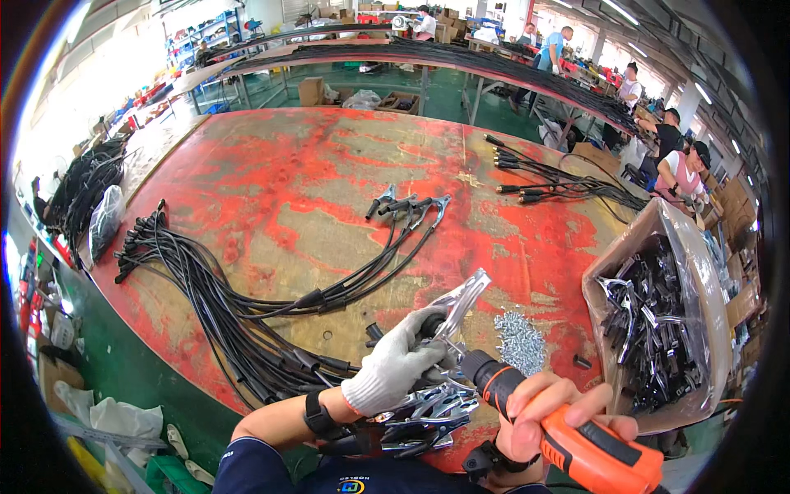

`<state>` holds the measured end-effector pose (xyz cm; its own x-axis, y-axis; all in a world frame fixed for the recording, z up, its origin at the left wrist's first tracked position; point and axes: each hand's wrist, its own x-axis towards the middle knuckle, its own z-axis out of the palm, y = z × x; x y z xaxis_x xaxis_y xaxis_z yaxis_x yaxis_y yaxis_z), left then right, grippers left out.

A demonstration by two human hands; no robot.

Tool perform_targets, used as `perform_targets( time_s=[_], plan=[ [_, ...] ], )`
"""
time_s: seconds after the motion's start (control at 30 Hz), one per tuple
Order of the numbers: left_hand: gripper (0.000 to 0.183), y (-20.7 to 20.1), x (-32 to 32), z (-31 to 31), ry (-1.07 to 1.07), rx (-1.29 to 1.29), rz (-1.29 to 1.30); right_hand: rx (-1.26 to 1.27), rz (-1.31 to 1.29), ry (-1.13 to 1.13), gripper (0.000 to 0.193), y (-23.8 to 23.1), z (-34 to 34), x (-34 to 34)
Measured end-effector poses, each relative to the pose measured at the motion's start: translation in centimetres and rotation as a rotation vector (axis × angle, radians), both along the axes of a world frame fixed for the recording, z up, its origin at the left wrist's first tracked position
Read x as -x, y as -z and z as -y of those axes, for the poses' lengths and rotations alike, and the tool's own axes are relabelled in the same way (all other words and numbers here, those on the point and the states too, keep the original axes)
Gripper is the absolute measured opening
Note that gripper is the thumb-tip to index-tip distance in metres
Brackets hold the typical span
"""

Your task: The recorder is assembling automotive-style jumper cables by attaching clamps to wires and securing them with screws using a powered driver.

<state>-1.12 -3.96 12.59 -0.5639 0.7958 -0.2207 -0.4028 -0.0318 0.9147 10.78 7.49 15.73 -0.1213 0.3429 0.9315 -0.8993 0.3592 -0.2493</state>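
My left hand [393,369], in a white knitted glove, is closed around a silver metal alligator clamp [469,298] whose jaws point away from me. My bare right hand [547,403] grips an orange and black power screwdriver [597,457]. Its dark nose meets the clamp's near end beside my left fingers; whether the bit touches a screw is hidden. Below my left hand lies a pile of silver clamps [428,416]. Small silver screws [520,342] are heaped just beyond the screwdriver. A bundle of black cables [218,317] runs along the left, some ends fitted with clamps [420,206].
A box lined with plastic [714,329] at the right holds many clamps with black handles. More black cables [568,183] lie at the far right of the worn red table [288,177]. Bagged cables [107,218] sit at its left edge. Several people work beyond.
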Motion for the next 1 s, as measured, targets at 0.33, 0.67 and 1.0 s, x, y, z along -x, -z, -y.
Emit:
perform_targets(
  time_s=[0.33,0.67,1.0],
  plan=[
    [0.052,2.1,1.1,-0.9,0.08,0.005,-0.137,-0.078,0.04,-0.168,0.09,-2.3,-3.5,-4.8],
    [0.032,-0.8,2.5,1.3,-0.14,0.169,-0.397,0.631,0.561,0.591,0.04,3.7,-18.5,-17.8],
    [0.06,-0.5,1.5,3.5,-0.299,0.002,-0.284,-0.025,1.488,0.999,0.061,15.0,-27.4,-15.1]
  ],
)
